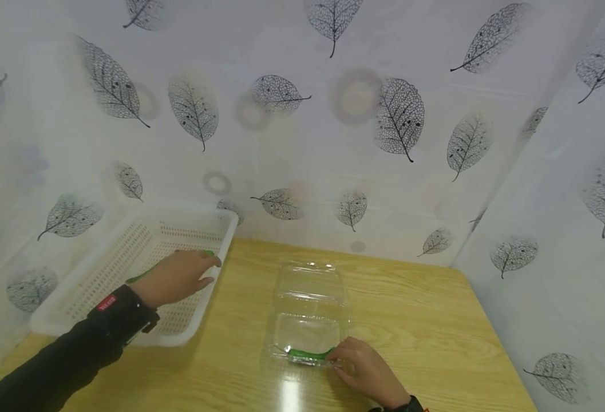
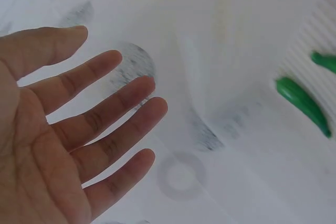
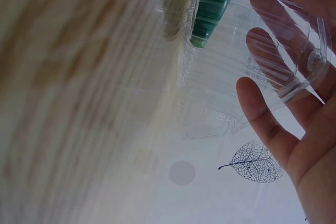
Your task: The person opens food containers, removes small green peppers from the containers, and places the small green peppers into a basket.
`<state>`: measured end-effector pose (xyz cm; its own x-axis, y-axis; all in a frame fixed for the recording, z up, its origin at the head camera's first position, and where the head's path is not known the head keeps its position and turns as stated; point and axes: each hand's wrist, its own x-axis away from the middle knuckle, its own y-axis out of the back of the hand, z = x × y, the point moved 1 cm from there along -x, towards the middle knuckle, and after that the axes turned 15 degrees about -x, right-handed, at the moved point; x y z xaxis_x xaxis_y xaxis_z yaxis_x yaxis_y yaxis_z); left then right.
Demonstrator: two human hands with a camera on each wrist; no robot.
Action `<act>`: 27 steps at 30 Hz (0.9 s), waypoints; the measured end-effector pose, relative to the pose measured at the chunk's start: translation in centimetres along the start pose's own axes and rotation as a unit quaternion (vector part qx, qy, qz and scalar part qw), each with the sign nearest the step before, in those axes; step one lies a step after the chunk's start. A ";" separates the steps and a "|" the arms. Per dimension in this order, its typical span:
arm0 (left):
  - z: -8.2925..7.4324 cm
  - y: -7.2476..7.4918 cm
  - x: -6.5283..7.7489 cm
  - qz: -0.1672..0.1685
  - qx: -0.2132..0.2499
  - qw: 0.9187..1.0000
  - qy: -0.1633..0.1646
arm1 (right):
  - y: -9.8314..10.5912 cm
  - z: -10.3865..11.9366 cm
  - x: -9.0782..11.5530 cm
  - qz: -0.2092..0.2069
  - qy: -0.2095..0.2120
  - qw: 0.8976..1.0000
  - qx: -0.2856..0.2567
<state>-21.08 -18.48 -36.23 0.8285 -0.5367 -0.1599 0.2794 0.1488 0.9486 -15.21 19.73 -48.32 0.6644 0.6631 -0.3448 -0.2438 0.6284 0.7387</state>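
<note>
My left hand [image 1: 176, 277] reaches over the white plastic basket [image 1: 191, 326], and its fingers are spread with nothing between them in the left wrist view. Green chili peppers lie in the basket, partly hidden by the hand; one long pepper [image 2: 304, 106] shows at the right of that wrist view, beside another pepper [image 2: 325, 61]. At the near right corner of a clear plastic clamshell box [image 1: 307, 329], my right hand [image 1: 366, 369] holds the rim between thumb and fingers. A green chili pepper [image 1: 307, 356] lies along the box's near side, close to those fingertips.
The box stands opened out on a wood-grain table [image 1: 410, 320], to the right of the basket. Behind and at both sides hangs a white leaf-printed sheet [image 1: 302, 154], which meets the table's back edge.
</note>
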 end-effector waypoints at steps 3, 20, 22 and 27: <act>-2.1 0.8 -0.1 -0.030 -0.005 0.999 -0.027 | 0.0 0.0 0.1 -0.002 0.007 1.000 -0.001; -13.7 0.9 -1.9 0.011 0.022 0.987 -0.157 | 0.2 0.2 -0.2 -0.025 0.025 0.999 0.015; -14.4 -0.2 -2.4 0.032 0.038 0.986 -0.161 | 0.4 0.3 -0.1 -0.024 0.023 0.999 0.019; -16.2 -2.2 -3.6 0.075 0.043 0.982 -0.170 | 0.9 0.1 0.3 -0.027 0.013 0.999 0.029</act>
<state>-16.78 -3.44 -42.19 0.6426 -0.7629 0.0709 0.1116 0.1848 0.9764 -15.13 20.40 -47.69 0.6566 0.6394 -0.4001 -0.1654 0.6396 0.7507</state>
